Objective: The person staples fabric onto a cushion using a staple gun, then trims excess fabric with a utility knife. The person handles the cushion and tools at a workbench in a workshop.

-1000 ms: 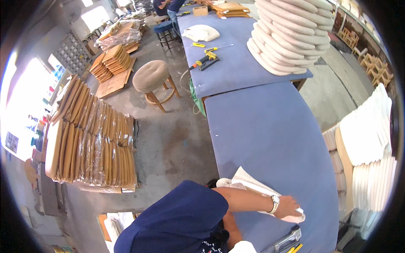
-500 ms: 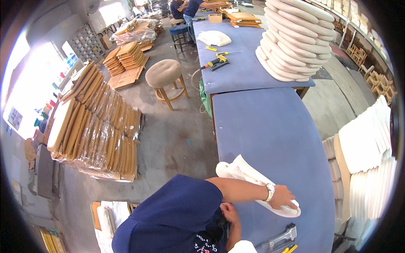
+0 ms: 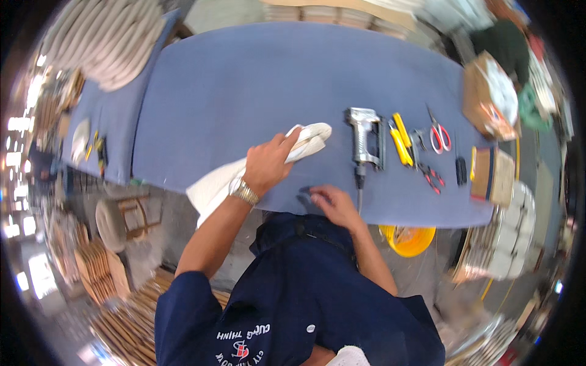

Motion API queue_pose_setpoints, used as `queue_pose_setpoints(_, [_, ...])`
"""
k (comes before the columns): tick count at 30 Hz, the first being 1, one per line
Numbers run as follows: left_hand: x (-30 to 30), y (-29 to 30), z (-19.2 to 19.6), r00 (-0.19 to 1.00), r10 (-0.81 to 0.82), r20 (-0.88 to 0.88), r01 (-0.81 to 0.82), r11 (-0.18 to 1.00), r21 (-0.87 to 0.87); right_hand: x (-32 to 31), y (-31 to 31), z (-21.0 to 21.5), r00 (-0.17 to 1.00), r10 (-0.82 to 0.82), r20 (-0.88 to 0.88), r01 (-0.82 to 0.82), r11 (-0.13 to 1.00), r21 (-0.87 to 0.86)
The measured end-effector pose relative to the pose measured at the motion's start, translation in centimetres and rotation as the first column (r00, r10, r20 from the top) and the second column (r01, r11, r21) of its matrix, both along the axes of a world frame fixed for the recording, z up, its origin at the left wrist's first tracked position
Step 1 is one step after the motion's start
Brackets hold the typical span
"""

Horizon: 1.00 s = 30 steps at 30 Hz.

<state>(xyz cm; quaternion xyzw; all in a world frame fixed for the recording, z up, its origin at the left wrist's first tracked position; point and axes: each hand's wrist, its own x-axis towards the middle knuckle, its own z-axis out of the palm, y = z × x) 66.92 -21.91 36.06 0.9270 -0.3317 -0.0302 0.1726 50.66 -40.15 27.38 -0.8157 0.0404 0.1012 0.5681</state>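
Observation:
My left hand, with a metal watch at the wrist, is closed around a cream-white folded fabric piece. One rounded, thicker end of this piece points right over the blue table; its flat flap hangs past the near edge. My right hand is at the near table edge, fingers loosely bent and apart, holding nothing that I can see. To the right of both hands lies a silver staple gun with a hose running off the near edge.
Right of the staple gun lie yellow-handled tools, red-handled scissors, pliers and a black-handled tool. Cardboard boxes stand at the right end. Stacked cream cushions rise at far left. A yellow bucket sits below the edge.
The view has swung to the right, so the tools and boxes now show. My left hand still holds the white fabric piece, which lies nearer the table's near edge.

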Motion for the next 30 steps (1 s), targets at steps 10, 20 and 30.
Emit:
queue_pose_setpoints(10, [-4.1, -7.6, 0.9, 0.978, -0.187, -0.096, 0.175, 0.977, -0.124, 4.0, -4.1, 7.3, 0.731, -0.683, -0.011, 0.669, 0.713, 0.208])
queue_pose_setpoints(20, [-0.7, -7.9, -1.9, 0.890, -0.303, -0.339, 0.239, 0.946, -0.217, 4.6, -4.8, 2.1, 0.833, -0.507, -0.219, 0.545, 0.687, 0.482])
queue_pose_setpoints(30, [-1.3, -7.9, -2.2, 0.927, -0.291, -0.236, 0.217, 0.931, -0.295, 10.8, -9.4, -4.9, 0.827, -0.536, 0.170, 0.517, 0.606, -0.604])
